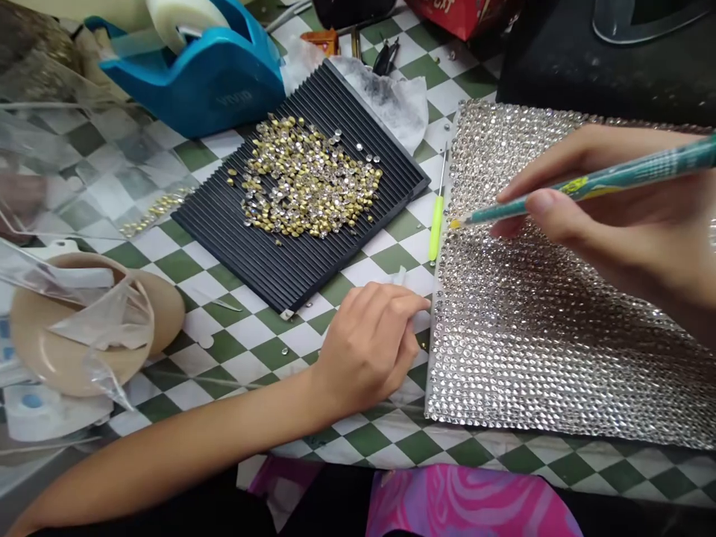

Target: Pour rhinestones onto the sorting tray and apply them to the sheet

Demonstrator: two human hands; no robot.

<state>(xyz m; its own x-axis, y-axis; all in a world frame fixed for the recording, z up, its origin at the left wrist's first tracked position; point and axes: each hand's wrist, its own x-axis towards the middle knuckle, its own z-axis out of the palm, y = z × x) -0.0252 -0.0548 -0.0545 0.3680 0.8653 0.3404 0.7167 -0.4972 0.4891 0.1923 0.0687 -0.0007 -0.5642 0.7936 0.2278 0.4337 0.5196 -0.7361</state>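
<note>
My right hand (609,216) grips a teal picker pen (587,183) like a pencil, its yellow tip touching the left edge of a rhinestone-covered sheet (531,335). My left hand (372,343) rests on the checkered tablecloth with fingers curled, fingertips pressing at the sheet's left edge; whether anything is pinched in them is hidden. A black ridged tray (302,186) holding a heap of gold-backed rhinestones (305,183) lies to the left of the sheet.
A yellow-green handled tool (436,216) lies between tray and sheet. A blue tape dispenser (206,67) stands at the back left. A beige dish (72,328) with plastic film is at left. A black object (604,60) fills the back right.
</note>
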